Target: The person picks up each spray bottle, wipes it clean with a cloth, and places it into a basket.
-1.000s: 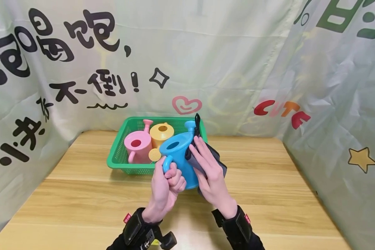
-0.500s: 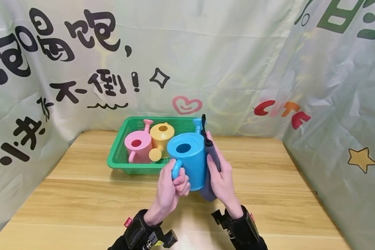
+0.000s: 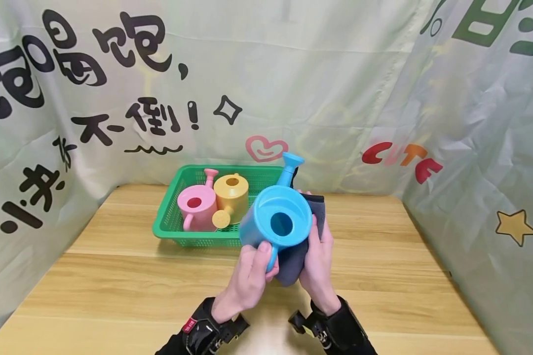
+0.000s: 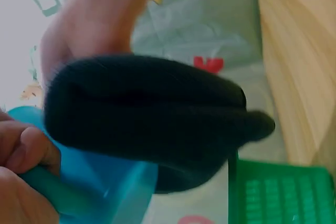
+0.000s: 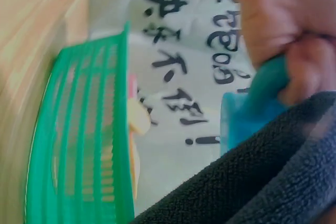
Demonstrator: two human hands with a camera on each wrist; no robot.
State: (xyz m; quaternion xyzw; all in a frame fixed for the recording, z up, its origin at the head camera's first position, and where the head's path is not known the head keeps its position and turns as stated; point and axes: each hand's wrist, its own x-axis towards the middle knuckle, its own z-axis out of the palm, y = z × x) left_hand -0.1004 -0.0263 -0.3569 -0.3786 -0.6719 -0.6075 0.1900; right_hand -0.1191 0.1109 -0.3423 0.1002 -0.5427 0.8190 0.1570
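Note:
A blue toy watering can (image 3: 259, 222) is held up over the table, its top and round opening tilted toward the head camera and its spout pointing away. My left hand (image 3: 248, 276) grips its handle; the left wrist view shows the fingers curled round that handle (image 4: 60, 192). On the can's right side, my right hand (image 3: 317, 261) holds a dark grey cloth (image 3: 291, 266) against the wall. The cloth (image 5: 262, 166) looks thick and folded in the right wrist view. The can and cloth partly hide the right fingers.
Behind the hands, a green plastic basket (image 3: 166, 229) stands on the wooden table (image 3: 115, 291). Inside it are a pink watering can (image 3: 202, 217) and a yellow watering can (image 3: 237, 202). A printed fabric backdrop (image 3: 337, 98) encloses the back and sides.
The blue watering can has turned and tipped so its top faces the head camera, its spout rising to the right. The cloth has shifted along its side with the right hand.

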